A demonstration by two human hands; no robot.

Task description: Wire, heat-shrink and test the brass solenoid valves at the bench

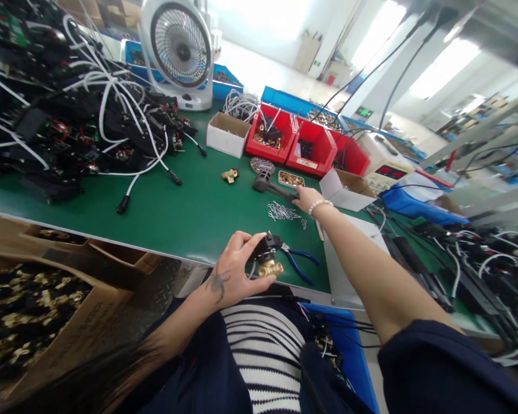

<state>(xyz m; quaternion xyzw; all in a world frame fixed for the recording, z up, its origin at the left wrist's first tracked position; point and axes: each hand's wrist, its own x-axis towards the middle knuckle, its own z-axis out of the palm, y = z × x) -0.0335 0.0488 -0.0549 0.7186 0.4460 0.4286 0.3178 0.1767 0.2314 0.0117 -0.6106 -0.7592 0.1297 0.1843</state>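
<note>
My left hand (233, 264) is closed around a black and brass valve part (267, 259) at the near edge of the green table (172, 213). My right hand (306, 198) is stretched far forward beside a black handled tool (270, 185) and a small tray of brass pieces (290, 179); its fingers are hidden from me. A scatter of thin metal pins (281, 211) lies just near that hand. Blue-handled pliers (300, 261) rest on the table next to the valve part. A loose brass fitting (230, 175) sits further out.
A heap of black assemblies with white cables (69, 103) fills the left. A white fan (179, 52), a white box (227, 133), red bins (293, 141) and a digital meter (388, 169) line the back. A cardboard box of brass parts (30, 310) stands at lower left.
</note>
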